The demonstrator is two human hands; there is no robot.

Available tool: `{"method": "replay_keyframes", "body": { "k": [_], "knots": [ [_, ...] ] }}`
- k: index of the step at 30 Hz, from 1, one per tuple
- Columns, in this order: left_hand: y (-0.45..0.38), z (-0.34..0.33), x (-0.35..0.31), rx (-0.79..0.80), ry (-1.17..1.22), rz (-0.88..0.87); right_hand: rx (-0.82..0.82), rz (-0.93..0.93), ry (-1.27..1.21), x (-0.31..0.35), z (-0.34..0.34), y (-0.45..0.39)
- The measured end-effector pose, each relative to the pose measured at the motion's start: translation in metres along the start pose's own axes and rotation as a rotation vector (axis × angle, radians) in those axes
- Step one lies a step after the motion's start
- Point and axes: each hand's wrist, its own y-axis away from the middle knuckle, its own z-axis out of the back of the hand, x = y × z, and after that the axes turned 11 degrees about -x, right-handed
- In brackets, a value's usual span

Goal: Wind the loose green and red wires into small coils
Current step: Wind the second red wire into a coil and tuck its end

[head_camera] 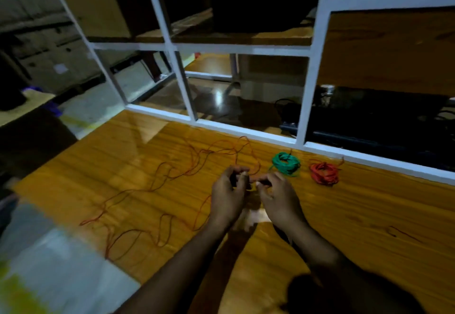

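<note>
- Two hands meet over the middle of the wooden table [344, 215]: I see my left hand [227, 198] and my right hand [279, 196] held close together, fingertips almost touching.
- My left hand has its fingers curled round toward the thumb, and the loose red wire [157, 183] runs up to that spot; it looks like a pinch on the wire, though the picture is dim and blurred right there.
- My right hand is curled the same way, thumb and fingers drawn together at the near end of the same strand; I cannot tell for certain how much wire sits between them.
- The loose red wire sprawls in long, untidy loops across the left half of the table, from the back edge by the frame down toward the near left corner.
- A green coil [286, 163] already wound lies on the table just beyond my right hand, with a short tail poking out.
- A red coil [323, 173], also wound, lies to the right of the green one, near it but apart.
- A white metal frame [246, 130] borders the far edge of the table, its bars rising up and back.
- Behind the frame, on the right, dark cables and equipment [369, 121] sit in shadow, too murky to name.
</note>
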Motion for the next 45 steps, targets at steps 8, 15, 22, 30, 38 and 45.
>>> {"method": "replay_keyframes", "body": {
  "k": [8,15,22,30,38,45],
  "knots": [
    [0.008,0.102,0.024,-0.099,0.134,0.180,0.286,-0.103,0.250,0.030,-0.068,0.029],
    [0.003,0.137,0.041,0.093,0.115,0.196,0.119,-0.206,0.409,0.036,-0.097,0.057],
    [-0.005,0.167,0.049,0.459,-0.115,-0.128,-0.020,-0.452,0.071,0.089,-0.105,0.053],
    [-0.028,0.206,0.021,0.660,-0.338,-0.481,-0.063,-0.538,-0.521,0.168,-0.098,0.048],
    [-0.054,0.239,-0.018,0.899,0.765,0.404,-0.040,-0.484,-0.477,0.194,-0.095,0.066],
    [-0.122,0.244,-0.041,0.643,1.196,0.390,0.103,-0.564,-0.941,0.200,-0.105,0.083]
  ]
}}
